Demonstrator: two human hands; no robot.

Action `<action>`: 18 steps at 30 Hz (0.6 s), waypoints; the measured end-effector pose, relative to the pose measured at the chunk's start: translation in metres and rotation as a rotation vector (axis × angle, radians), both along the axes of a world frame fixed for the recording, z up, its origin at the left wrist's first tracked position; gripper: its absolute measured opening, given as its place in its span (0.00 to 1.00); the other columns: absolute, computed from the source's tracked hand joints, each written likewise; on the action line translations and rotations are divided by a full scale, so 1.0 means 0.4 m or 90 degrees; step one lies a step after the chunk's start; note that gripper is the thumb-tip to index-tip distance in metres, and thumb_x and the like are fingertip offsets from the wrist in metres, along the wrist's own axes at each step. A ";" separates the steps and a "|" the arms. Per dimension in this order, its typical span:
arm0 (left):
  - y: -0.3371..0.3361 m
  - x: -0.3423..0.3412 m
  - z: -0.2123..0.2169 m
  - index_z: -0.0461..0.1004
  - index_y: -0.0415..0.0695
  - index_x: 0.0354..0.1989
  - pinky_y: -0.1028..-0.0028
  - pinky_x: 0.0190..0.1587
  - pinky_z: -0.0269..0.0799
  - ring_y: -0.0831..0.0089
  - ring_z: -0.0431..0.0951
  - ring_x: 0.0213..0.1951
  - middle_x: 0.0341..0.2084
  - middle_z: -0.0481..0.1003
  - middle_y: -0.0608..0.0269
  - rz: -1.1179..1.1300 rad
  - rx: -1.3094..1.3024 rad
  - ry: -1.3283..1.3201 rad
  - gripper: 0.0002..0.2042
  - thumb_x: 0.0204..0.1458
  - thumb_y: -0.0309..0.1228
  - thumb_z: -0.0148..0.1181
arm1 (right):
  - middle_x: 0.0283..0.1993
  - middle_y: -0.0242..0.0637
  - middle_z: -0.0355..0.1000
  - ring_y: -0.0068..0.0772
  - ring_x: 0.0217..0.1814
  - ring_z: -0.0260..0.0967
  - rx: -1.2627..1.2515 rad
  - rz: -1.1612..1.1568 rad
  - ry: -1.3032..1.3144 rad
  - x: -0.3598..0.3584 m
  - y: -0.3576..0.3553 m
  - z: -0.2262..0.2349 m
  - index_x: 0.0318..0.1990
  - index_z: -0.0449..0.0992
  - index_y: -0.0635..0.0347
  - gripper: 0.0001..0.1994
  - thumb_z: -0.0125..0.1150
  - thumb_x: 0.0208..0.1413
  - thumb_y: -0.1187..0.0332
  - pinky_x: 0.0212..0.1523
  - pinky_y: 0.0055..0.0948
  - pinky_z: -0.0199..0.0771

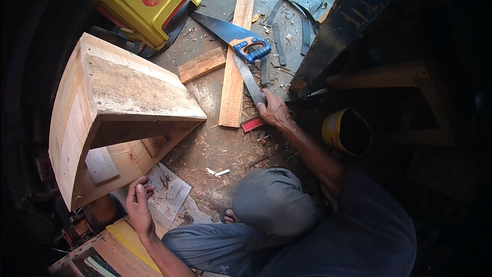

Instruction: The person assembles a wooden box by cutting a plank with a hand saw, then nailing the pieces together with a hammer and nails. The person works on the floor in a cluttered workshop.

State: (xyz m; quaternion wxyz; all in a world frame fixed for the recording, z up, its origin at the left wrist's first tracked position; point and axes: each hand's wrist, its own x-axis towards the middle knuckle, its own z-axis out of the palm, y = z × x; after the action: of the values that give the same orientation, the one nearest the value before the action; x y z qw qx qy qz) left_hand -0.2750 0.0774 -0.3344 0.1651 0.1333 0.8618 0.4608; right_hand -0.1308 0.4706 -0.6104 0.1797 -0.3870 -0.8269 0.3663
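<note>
My right hand (275, 109) is closed on the near end of a metal try square (248, 78), whose blade lies slantwise beside a long plank (233, 90). A red-faced piece (252, 123), apparently its stock, shows just below my fingers; the corner is hidden. Across the plank rests a handsaw (225, 31) with a blue and orange handle. My left hand (140, 206) hovers by the lower edge of a wooden box-like frame (138, 84), its fingers curled and thumb against them. Whatever it may hold is too small to make out.
A short wood block (202, 65) lies left of the plank. Beyond stands a yellow plastic stool (146, 0), tipped over. Dark strips (278, 43) and shavings litter the floor. White sticks (218, 173) lie near my knee. A yellow bucket (333, 129) is at right.
</note>
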 end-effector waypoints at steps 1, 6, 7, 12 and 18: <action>-0.005 -0.002 -0.035 0.76 0.36 0.56 0.69 0.50 0.75 0.72 0.78 0.43 0.48 0.78 0.56 0.001 0.000 -0.029 0.21 0.69 0.44 0.54 | 0.49 0.60 0.75 0.61 0.55 0.71 -0.021 0.023 -0.023 -0.012 0.010 0.004 0.57 0.73 0.68 0.22 0.59 0.56 0.67 0.59 0.51 0.71; 0.090 0.013 -0.105 0.76 0.38 0.57 0.64 0.52 0.74 0.60 0.80 0.45 0.47 0.79 0.50 -0.216 -0.348 0.047 0.19 0.65 0.39 0.59 | 0.49 0.53 0.73 0.57 0.52 0.71 0.302 -0.037 -0.246 -0.082 0.150 -0.035 0.46 0.77 0.65 0.11 0.52 0.62 0.71 0.49 0.51 0.78; 0.113 0.026 -0.112 0.76 0.39 0.57 0.62 0.52 0.73 0.56 0.80 0.46 0.48 0.78 0.48 -0.291 -0.363 0.127 0.19 0.64 0.38 0.60 | 0.48 0.54 0.73 0.54 0.52 0.72 0.340 -0.076 -0.335 -0.098 0.191 -0.053 0.46 0.76 0.66 0.12 0.51 0.64 0.69 0.50 0.50 0.78; 0.117 0.068 -0.108 0.75 0.40 0.58 0.59 0.55 0.72 0.46 0.77 0.51 0.49 0.78 0.46 -0.449 -0.352 0.042 0.20 0.60 0.35 0.63 | 0.44 0.51 0.75 0.52 0.47 0.78 0.333 -0.096 -0.464 -0.127 0.234 -0.097 0.48 0.76 0.66 0.12 0.52 0.63 0.69 0.43 0.43 0.83; 0.032 0.077 -0.113 0.75 0.40 0.59 0.55 0.55 0.70 0.46 0.76 0.52 0.47 0.78 0.46 -0.425 -0.438 0.041 0.22 0.58 0.36 0.65 | 0.46 0.50 0.75 0.52 0.49 0.77 0.406 0.100 -0.323 -0.039 0.203 -0.048 0.48 0.73 0.66 0.11 0.54 0.61 0.71 0.44 0.44 0.82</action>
State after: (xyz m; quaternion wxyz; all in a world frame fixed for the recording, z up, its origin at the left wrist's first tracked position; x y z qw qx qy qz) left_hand -0.2442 0.0902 -0.3796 0.3117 0.3549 0.8789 0.0661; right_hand -0.1463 0.5516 -0.6297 0.0521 -0.3256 -0.9441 -0.0025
